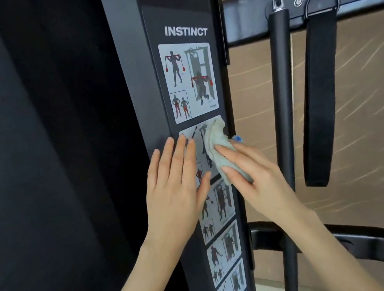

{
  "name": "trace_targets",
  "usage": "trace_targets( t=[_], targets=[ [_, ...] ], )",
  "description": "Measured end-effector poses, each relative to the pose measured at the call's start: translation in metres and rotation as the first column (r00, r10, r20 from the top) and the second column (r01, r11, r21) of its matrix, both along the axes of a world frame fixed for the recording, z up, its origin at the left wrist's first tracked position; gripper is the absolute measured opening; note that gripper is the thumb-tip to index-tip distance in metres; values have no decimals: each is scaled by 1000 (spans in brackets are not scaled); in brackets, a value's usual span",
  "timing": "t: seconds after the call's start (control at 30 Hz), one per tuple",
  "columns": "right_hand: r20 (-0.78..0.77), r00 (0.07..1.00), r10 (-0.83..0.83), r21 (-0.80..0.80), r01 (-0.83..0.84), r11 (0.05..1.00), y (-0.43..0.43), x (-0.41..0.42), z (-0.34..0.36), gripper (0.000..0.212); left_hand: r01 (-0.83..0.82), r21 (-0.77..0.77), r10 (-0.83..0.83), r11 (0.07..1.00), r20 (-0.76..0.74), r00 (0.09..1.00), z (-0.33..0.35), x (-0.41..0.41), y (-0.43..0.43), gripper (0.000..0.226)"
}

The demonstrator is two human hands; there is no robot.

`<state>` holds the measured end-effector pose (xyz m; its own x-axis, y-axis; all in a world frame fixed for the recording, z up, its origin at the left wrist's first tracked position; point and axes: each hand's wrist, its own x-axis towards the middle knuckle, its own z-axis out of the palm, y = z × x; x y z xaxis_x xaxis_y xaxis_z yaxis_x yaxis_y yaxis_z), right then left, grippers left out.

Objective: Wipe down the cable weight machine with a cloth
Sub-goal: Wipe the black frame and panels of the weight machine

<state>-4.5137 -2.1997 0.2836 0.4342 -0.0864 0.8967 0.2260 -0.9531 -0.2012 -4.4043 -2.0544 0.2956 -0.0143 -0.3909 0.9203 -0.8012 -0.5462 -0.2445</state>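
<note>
The black upright column of the cable weight machine (149, 77) fills the middle of the view, bearing the word INSTINCT and a strip of exercise picture labels (189, 81). My left hand (174, 184) lies flat with straight fingers against the column, just left of the second label. My right hand (248, 169) presses a bunched whitish cloth (216, 139) against that second label, fingers extended over the cloth. A bit of blue shows at the cloth's right edge.
To the right, a black bar handle (283, 98) and a black strap handle (318, 103) hang from hooks on a black rack rail (249, 16) against a tan wall. Curved black frame tubes (322, 238) run lower right. A dark panel lies at left.
</note>
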Motion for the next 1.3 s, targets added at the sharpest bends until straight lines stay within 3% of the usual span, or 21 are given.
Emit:
trace_targets(
  t=[0.23, 0.4, 0.57, 1.0, 1.3],
  targets=[
    [114, 985, 126, -96, -115, 989, -34, 26, 46, 45, -198, -57, 204, 978, 132, 970, 50, 3, -11, 56],
    [282, 917, 283, -215, -228, 950, -48, 39, 104, 39, -323, -103, 339, 941, 239, 910, 110, -1, -19, 55],
    [343, 870, 355, -294, -260, 920, -55, 55, 144, 38, -450, -78, 452, 890, 288, 844, 151, 2, -21, 58],
    [401, 836, 374, -365, -228, 903, -82, 97, 205, 39, -501, -12, 493, 866, 198, 847, 230, 22, -25, 70],
    [451, 804, 388, -331, -252, 909, -95, 113, 224, 41, -548, 13, 538, 837, 167, 826, 245, 33, -28, 81]
  ],
)
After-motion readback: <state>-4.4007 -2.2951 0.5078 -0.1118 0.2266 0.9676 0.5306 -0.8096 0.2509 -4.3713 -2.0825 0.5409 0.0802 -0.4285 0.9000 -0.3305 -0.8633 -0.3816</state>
